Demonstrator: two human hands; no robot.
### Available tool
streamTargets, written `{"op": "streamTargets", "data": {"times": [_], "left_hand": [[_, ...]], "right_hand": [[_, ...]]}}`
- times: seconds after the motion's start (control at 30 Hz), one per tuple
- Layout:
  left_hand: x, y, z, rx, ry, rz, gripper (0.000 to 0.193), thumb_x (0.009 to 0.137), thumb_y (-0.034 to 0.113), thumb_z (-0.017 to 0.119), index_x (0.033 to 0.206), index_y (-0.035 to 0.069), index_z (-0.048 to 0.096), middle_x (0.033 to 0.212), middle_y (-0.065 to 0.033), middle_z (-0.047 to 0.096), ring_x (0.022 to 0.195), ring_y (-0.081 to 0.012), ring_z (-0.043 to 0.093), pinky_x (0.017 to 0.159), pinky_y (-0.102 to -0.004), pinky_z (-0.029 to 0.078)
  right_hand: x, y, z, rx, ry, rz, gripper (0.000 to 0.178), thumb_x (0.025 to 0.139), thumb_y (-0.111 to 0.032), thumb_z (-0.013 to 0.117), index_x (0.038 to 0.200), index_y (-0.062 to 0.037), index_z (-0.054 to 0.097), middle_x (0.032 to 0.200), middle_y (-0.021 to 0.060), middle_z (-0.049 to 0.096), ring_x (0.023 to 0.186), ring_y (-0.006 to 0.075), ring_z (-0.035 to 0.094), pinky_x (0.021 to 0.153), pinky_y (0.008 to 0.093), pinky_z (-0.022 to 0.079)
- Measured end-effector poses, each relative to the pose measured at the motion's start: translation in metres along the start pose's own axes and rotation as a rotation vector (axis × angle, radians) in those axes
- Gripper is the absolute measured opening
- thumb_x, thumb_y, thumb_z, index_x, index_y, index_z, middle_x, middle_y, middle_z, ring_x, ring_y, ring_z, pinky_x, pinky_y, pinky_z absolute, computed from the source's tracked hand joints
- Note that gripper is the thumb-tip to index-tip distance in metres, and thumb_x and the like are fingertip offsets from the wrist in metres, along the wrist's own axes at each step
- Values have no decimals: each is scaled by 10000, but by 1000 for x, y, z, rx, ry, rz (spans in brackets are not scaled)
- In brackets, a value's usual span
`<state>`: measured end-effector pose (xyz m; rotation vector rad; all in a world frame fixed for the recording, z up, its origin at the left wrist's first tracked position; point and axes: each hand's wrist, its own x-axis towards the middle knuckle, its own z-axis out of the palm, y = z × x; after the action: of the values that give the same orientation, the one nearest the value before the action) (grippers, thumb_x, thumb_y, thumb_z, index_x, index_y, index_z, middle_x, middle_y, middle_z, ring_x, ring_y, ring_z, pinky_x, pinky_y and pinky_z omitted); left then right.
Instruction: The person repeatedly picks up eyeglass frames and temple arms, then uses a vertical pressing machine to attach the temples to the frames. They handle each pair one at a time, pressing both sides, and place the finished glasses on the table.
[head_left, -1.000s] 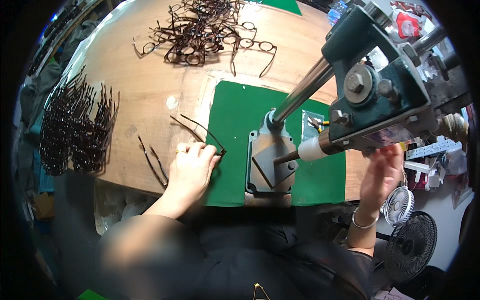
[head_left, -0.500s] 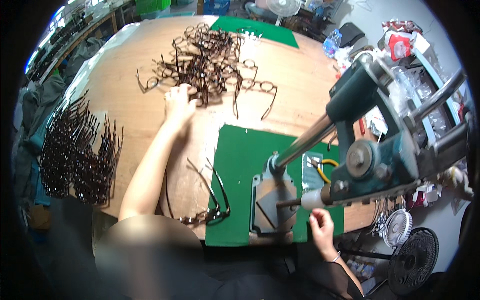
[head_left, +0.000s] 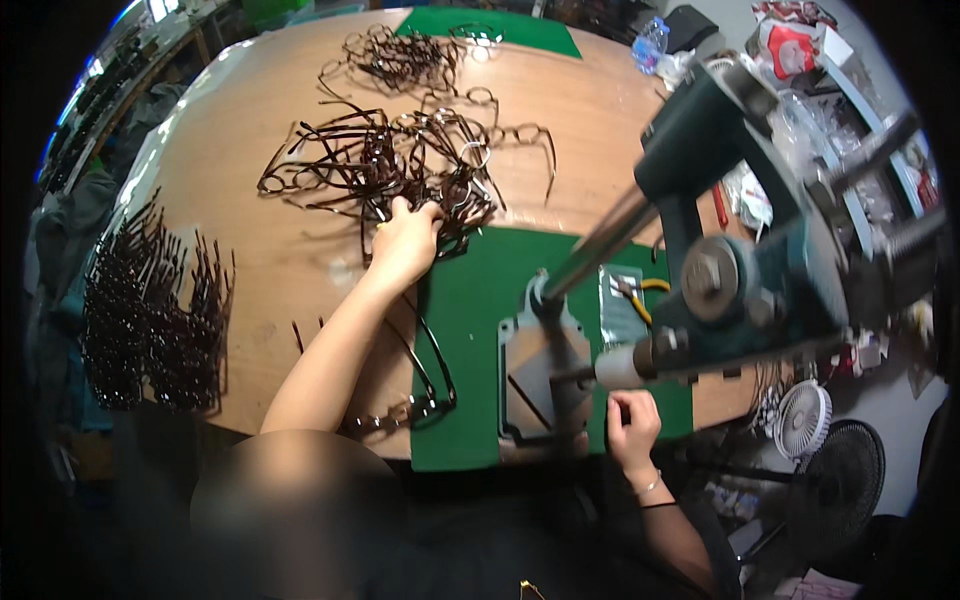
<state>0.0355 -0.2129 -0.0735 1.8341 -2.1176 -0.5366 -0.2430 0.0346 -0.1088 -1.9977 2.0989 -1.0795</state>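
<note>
My left hand (head_left: pixel 408 243) reaches over the table with its fingers closed on brown eyeglass frames (head_left: pixel 375 170) at the near side of a tangled heap. Which frames it grips is partly hidden by the fingers. My right hand (head_left: pixel 632 428) is curled closed, with nothing visible in it, just below the white knob (head_left: pixel 617 368) of a green bench press (head_left: pixel 735 230). Under the press stands its metal base plate (head_left: pixel 545 385). Between my left forearm and that plate lies one pair of glasses (head_left: pixel 400 412), temples pointing away from me.
Many dark frames stand packed in rows (head_left: pixel 150 320) at the left. A green mat (head_left: pixel 460 350) lies under the press, with yellow-handled pliers (head_left: pixel 640 298) on it. Another frame heap (head_left: pixel 395 60) is farther back, near a second green mat (head_left: pixel 540 35). Fans (head_left: pixel 842 470) stand at lower right.
My left hand has moved right and nearer, and part of the frame heap has come toward me, spreading apart from the rest. My right hand stays beside the press, its fingers more curled.
</note>
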Motion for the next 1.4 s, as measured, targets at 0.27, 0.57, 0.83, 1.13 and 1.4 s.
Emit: {"op": "streamTargets", "data": {"times": [0.27,0.57,0.83,1.13,1.4], "left_hand": [[-30,5,16,167,294,95,184,844,195,466,979,181,590,1196,-268,404,705,-388,595,653,-431,498],[-46,17,-25,182,252,124,301,806,117,534,1104,146,511,1054,-202,546,810,-344,586,718,-405,484],[2,-7,-21,181,285,206,244,877,210,441,804,4,551,791,-151,611,730,-247,594,695,-397,462],[-71,47,-89,-1692,23,244,199,910,163,429,967,1,531,895,-157,624,628,-125,575,635,-263,499],[-186,77,-48,-1600,153,420,465,804,120,597,1191,34,354,940,-172,572,547,-99,503,669,-277,479]], "right_hand": [[-3,8,-6,43,-6,-138,88,695,-13,616,772,-48,592,724,88,560,674,254,536,598,318,433],[-6,8,-6,65,-2,-106,82,695,-16,615,769,-43,594,720,86,567,667,245,539,596,320,434],[-5,6,-6,71,-47,-103,63,705,-22,618,760,-41,593,708,91,562,671,250,543,604,325,436],[47,1,-15,-138,-238,-235,294,768,-111,591,1042,-23,530,999,126,523,797,256,534,701,323,463],[29,21,-23,-131,-189,-257,249,773,-91,575,1010,-20,550,978,133,530,795,258,527,723,334,451]]}}
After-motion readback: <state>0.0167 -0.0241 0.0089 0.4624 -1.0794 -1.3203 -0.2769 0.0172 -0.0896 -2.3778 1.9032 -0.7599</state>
